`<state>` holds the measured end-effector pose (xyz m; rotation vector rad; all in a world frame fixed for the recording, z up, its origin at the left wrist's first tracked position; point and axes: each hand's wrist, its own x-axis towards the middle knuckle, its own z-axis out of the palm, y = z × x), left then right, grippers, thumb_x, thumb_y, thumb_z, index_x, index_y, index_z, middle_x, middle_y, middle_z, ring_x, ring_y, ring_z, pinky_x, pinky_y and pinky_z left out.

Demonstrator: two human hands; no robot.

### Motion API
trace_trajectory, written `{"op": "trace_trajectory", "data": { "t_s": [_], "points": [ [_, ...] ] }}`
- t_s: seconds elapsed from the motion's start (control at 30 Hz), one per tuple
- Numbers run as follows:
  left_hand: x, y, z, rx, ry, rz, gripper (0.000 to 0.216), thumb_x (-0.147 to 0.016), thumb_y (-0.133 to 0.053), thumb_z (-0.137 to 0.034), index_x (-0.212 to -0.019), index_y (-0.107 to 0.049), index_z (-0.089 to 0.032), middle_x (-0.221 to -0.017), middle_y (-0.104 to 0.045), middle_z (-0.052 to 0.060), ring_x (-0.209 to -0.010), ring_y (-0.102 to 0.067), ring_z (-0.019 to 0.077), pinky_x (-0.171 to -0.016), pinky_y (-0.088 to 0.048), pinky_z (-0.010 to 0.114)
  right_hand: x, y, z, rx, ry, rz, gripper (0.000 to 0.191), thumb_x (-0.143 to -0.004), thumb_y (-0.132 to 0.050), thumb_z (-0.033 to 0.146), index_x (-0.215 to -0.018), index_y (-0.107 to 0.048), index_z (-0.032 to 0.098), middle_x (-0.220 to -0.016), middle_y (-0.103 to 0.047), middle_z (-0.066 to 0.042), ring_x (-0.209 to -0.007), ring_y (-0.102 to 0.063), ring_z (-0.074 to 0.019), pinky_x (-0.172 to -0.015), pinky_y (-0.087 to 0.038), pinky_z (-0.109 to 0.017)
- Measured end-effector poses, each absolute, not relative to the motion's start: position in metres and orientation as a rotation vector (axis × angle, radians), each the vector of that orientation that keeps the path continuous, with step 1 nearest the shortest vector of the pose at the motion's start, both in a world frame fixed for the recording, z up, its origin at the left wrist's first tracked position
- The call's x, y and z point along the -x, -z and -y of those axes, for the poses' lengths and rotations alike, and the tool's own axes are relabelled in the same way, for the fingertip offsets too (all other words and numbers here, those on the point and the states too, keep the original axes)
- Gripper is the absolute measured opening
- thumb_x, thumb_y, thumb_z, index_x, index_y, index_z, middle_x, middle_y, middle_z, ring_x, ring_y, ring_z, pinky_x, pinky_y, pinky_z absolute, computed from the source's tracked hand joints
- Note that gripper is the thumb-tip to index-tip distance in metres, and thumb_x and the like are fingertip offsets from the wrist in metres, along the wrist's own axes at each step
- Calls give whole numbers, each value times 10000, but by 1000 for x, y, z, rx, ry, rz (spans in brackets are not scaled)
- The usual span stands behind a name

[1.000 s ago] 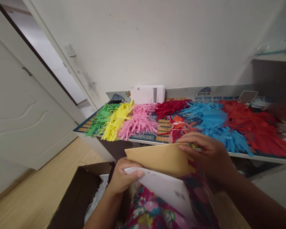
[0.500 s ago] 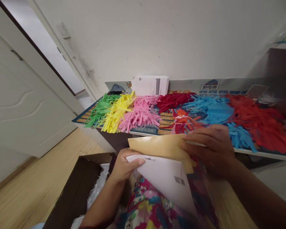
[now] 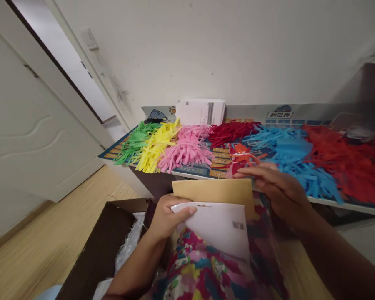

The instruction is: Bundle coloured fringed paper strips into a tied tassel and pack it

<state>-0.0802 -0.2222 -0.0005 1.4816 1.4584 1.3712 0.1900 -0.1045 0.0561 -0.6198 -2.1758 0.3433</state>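
Observation:
My left hand (image 3: 166, 216) is closed on the left edge of a white sheet (image 3: 220, 229) with a tan paper sheet (image 3: 214, 192) behind it, held upright over my lap. My right hand (image 3: 279, 192) reaches behind the tan sheet's top right corner, fingers curled around that edge. Just beyond, on the table (image 3: 337, 203), lie piles of cut paper strips: green (image 3: 134, 143), yellow (image 3: 155, 146), pink (image 3: 187, 149), dark red (image 3: 228, 131), blue (image 3: 281, 150) and red (image 3: 343, 160). A small tied orange-and-red bundle (image 3: 242, 157) lies near my right fingertips.
A white box (image 3: 201, 111) leans against the wall behind the strips. An open brown cardboard box (image 3: 103, 250) with white plastic inside stands on the wooden floor at my left. A white door (image 3: 28, 125) is further left. Colourful patterned cloth (image 3: 203, 271) covers my lap.
The sheets have swung from a tilt to nearly square-on. My right hand has shifted from gripping the tan sheet's front to reaching behind its top right corner.

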Motion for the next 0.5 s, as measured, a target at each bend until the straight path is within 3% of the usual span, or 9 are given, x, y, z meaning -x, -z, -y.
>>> {"op": "trace_trajectory", "data": {
  "t_s": [0.17, 0.33, 0.5],
  "points": [
    [79, 1, 222, -1484, -1349, -1462, 391, -732, -775, -474, -582, -733, -116, -513, -609, 33, -480, -484, 111, -471, -361, 210, -194, -58, 105, 556, -189, 2210, 108, -945, -599, 318, -972, -698, 285, -899, -772, 23, -808, -714, -198, -807, -438, -370],
    [74, -6, 222, -1528, -1346, -1415, 370, -745, -765, -439, -564, -720, -119, -480, -565, 11, -445, -421, 87, -435, -307, 201, -195, -59, 104, 540, -88, 2270, 111, -964, -571, 307, -967, -682, 301, -907, -772, 33, -820, -718, -195, -797, -408, -385],
    [73, 2, 221, -1462, -1372, -1427, 359, -748, -773, -421, -569, -727, -113, -509, -598, 15, -484, -464, 97, -483, -345, 205, -198, -49, 101, 457, -11, 2286, 119, -957, -577, 251, -953, -690, 289, -1009, -755, 1, -945, -686, -220, -868, -398, -411]
  ]
}}
